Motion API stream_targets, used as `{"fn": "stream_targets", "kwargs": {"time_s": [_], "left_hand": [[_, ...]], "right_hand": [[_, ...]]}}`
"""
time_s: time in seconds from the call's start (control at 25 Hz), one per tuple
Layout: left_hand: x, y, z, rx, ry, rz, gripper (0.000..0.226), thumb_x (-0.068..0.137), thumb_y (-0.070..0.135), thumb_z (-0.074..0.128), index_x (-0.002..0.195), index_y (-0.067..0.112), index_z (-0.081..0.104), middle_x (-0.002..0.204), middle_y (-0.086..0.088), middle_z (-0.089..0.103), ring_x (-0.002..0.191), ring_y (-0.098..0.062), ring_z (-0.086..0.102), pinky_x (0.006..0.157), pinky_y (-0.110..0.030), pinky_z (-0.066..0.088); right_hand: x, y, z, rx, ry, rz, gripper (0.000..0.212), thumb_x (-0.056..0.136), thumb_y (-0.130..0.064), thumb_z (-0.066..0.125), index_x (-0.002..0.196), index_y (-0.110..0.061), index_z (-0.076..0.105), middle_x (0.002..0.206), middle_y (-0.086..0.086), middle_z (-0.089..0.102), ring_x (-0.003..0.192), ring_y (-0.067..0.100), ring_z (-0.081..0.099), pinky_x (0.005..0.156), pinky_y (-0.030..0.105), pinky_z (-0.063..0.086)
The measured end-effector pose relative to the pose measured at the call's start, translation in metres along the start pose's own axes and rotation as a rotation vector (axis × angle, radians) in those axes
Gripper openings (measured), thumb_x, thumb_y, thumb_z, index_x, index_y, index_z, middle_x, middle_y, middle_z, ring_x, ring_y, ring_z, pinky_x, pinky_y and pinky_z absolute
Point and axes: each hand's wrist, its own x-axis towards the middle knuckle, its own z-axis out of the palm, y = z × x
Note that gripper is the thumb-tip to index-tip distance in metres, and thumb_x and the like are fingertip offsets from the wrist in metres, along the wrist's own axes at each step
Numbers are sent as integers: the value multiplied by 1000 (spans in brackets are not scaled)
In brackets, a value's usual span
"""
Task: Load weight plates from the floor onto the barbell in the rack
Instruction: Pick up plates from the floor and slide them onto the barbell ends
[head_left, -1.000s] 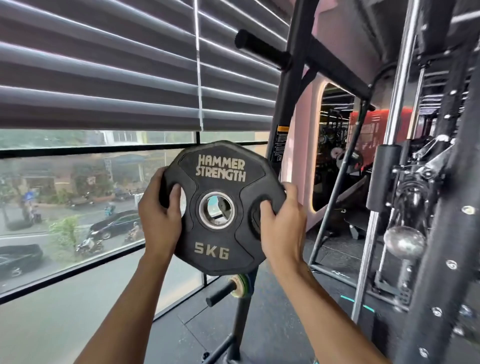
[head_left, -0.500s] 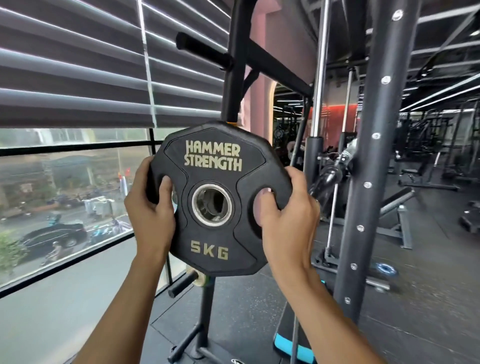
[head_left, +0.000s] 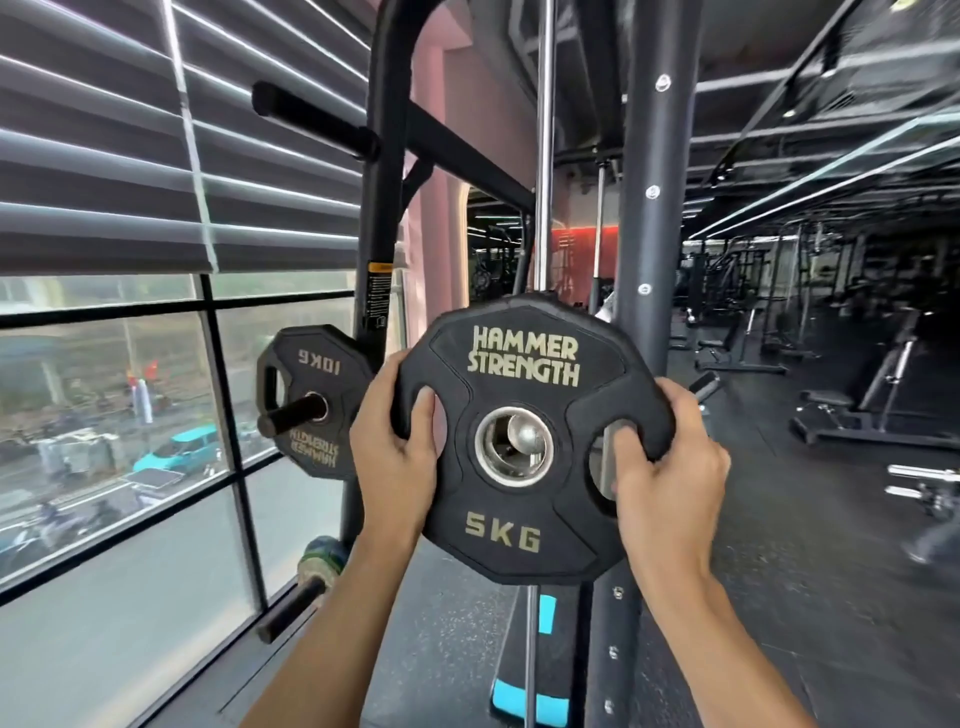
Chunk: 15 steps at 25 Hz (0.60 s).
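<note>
Both hands, left (head_left: 397, 457) and right (head_left: 670, 467), grip the 5kg plate (head_left: 524, 441) through its slots. Bar end (head_left: 523, 435) shows in the bore; I'd keep it square and slide straight on.

Head-worn view — forward, close on raised plate (head_left: 524, 441).

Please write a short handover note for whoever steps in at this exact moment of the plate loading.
Left hand and right hand each grip a cut-out of the 5 kg plate, held upright at chest height.
The rounded bar end shows through the plate's centre hole; the plate is not visibly on it yet.
A 10 kg plate sits on a storage peg to the left.
Left: slide the 5 kg plate onto the bar.
</note>
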Motion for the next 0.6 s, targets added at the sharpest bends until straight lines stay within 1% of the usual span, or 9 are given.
{"fn": "stream_targets", "kwargs": {"time_s": [0.04, 0.08, 0.16, 0.2, 0.28, 0.32, 0.44, 0.52, 0.6], "left_hand": [[-2, -4, 6, -17, -10, 1, 34, 101, 10, 55, 135, 15, 57, 129, 10, 63, 123, -8, 58, 106, -30, 44], [-4, -7, 11, -32, -20, -5, 33, 101, 11, 55, 134, 15, 57, 128, 9, 63, 123, -10, 58, 106, -32, 45], [-6, -12, 21, -42, -25, -38, 36, 101, 17, 55, 137, 13, 55, 130, 3, 64, 124, -14, 58, 108, -38, 46], [-6, -17, 25, -44, -25, -58, 40, 100, 21, 55, 138, 12, 55, 131, 1, 63, 126, -14, 57, 109, -40, 46], [-3, -27, 31, -50, -23, -82, 43, 99, 25, 54, 140, 12, 54, 133, -1, 62, 127, -14, 56, 110, -43, 45], [-1, -34, 32, -54, -21, -84, 44, 99, 26, 53, 140, 12, 53, 134, -1, 62, 128, -14, 56, 110, -43, 44], [4, -52, 37, -75, -34, -72, 43, 99, 24, 52, 139, 9, 54, 132, -3, 62, 127, -14, 56, 110, -41, 45], [5, -59, 43, -85, -53, -54, 40, 99, 21, 52, 137, 8, 55, 127, 0, 62, 123, -11, 57, 106, -33, 46], [8, -65, 53, -103, -82, -47, 39, 99, 20, 51, 136, 9, 55, 123, 6, 61, 119, -4, 56, 101, -18, 43]], "right_hand": [[2, 5, -3, -22, -9, -4, 44, 87, -5, 61, 131, -11, 57, 68, 12, 66, 82, -29, 43, 64, 7, 35], [4, 8, -5, -31, -25, -7, 46, 87, -4, 61, 132, -11, 55, 66, 14, 67, 83, -33, 39, 66, 1, 34], [7, 14, -6, -25, -37, -7, 44, 88, -2, 59, 132, -10, 55, 64, 15, 66, 81, -33, 39, 67, -5, 33], [10, 18, -4, -20, -34, -4, 43, 88, -1, 59, 130, -10, 56, 62, 14, 65, 78, -28, 44, 67, -5, 33], [15, 24, 3, -11, -22, 3, 40, 88, -1, 59, 127, -10, 57, 58, 10, 63, 70, -9, 56, 66, -5, 33], [17, 28, 8, -13, -22, 8, 39, 88, -2, 59, 126, -11, 57, 58, 9, 64, 66, -1, 58, 67, -5, 34], [19, 43, 23, -14, -5, -9, 36, 87, -8, 59, 122, -16, 57, 59, 5, 63, 59, 6, 60, 67, 5, 43], [21, 51, 30, 3, 4, 1, 32, 88, -9, 59, 118, -21, 56, 60, 6, 62, 61, 6, 60, 66, 11, 46], [26, 63, 36, 5, 12, 17, 33, 88, -6, 60, 116, -21, 56, 63, 5, 63, 60, 20, 62, 63, 31, 53]]}}
